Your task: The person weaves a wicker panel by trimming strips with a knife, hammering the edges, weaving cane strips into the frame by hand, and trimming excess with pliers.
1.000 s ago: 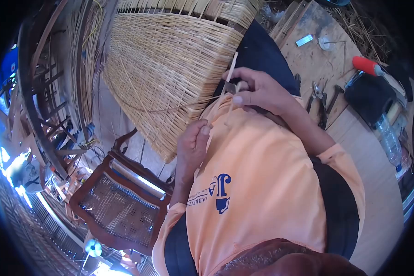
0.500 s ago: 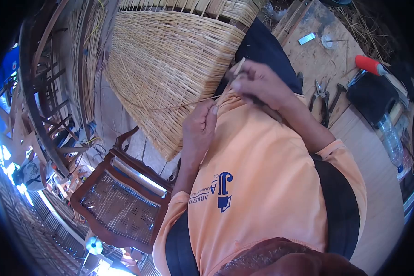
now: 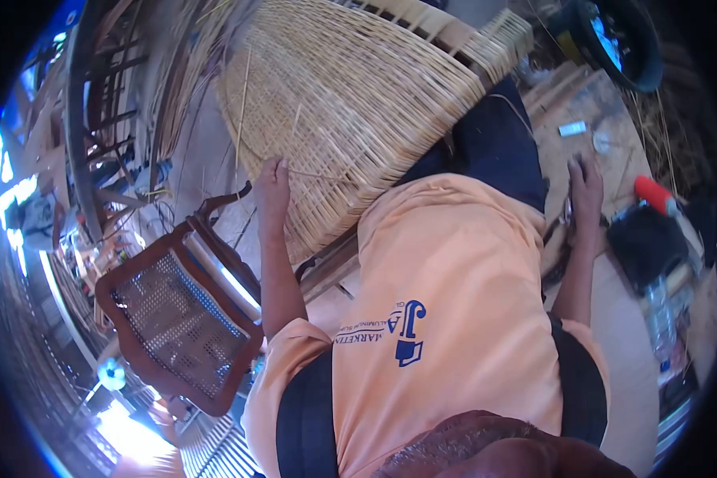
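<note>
A large panel of woven rattan lies across my lap, with bare stakes along its far edge. My left hand is at the panel's left side, its fingers pinched together on a thin rattan strand that runs right across the weave. Over the wooden board on my right, my right hand has its fingers stretched forward and slightly apart. Beside its palm, a pair of pliers is partly hidden. I see nothing between the fingers of that hand.
A cane-seated wooden chair stands at the left. On the right are a red-handled tool, a black pouch, a plastic bottle and a small pale block. A dark bucket stands at the far right.
My hands, close together at the panel's near edge before, are now far apart. The left moved left with the strand; the right moved to the tools. The view has shifted.
</note>
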`<control>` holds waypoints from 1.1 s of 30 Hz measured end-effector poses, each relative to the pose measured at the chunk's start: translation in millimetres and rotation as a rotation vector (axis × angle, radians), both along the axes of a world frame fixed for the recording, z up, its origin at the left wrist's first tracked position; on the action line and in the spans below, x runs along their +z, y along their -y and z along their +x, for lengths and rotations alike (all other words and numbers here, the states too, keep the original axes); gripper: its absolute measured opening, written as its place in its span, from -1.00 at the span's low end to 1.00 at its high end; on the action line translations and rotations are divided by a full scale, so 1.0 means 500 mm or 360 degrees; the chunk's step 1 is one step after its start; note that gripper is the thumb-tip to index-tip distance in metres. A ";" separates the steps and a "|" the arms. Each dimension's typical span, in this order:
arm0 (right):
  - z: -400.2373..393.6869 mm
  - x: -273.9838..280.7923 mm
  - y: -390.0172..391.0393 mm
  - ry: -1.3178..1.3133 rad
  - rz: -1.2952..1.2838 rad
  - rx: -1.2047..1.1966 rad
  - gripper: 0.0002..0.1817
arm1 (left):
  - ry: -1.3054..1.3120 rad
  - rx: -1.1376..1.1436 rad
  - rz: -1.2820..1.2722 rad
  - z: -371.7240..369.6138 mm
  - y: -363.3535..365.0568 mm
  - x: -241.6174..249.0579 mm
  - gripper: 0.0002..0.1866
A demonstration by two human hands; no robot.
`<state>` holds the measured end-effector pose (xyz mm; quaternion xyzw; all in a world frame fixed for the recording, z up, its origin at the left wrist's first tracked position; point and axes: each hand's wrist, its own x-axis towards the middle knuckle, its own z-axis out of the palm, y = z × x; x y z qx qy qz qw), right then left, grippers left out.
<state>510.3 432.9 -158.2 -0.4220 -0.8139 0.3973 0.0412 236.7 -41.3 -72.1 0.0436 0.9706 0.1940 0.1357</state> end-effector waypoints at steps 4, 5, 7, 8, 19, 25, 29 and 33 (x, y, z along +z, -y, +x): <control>0.093 -0.079 0.002 0.0596 0.0034 0.0043 -0.53 | -0.0577 -0.0151 -0.0431 -0.004 0.204 -0.110 -0.67; 0.099 -0.089 0.001 0.0643 0.0247 0.0151 -0.47 | -0.0496 0.0158 -0.0679 0.005 0.240 -0.123 -0.66; 0.043 -0.063 0.006 0.0511 0.0183 0.0025 -0.41 | -0.0175 0.0703 -0.1020 0.017 0.304 -0.148 -0.66; 0.000 -0.040 0.009 0.0122 0.0031 -0.0105 -0.42 | 0.0010 0.0894 -0.0928 0.015 0.314 -0.157 -0.66; -0.505 -0.094 -0.087 -0.0928 -0.0536 -0.0190 -0.46 | 0.0465 0.1488 0.0759 0.090 0.221 -0.095 -0.65; -0.525 -0.045 -0.124 -0.0543 -0.0491 -0.0170 -0.55 | 0.0440 0.1568 0.0846 0.088 0.217 -0.060 -0.65; -0.544 0.054 -0.136 -0.0372 -0.0576 0.0031 -0.57 | 0.0451 0.1129 0.0038 0.064 0.347 -0.121 -0.67; -0.569 0.060 -0.345 0.0217 0.0420 0.0668 -0.58 | -0.0270 0.2066 0.1518 -0.076 0.613 -0.068 -0.76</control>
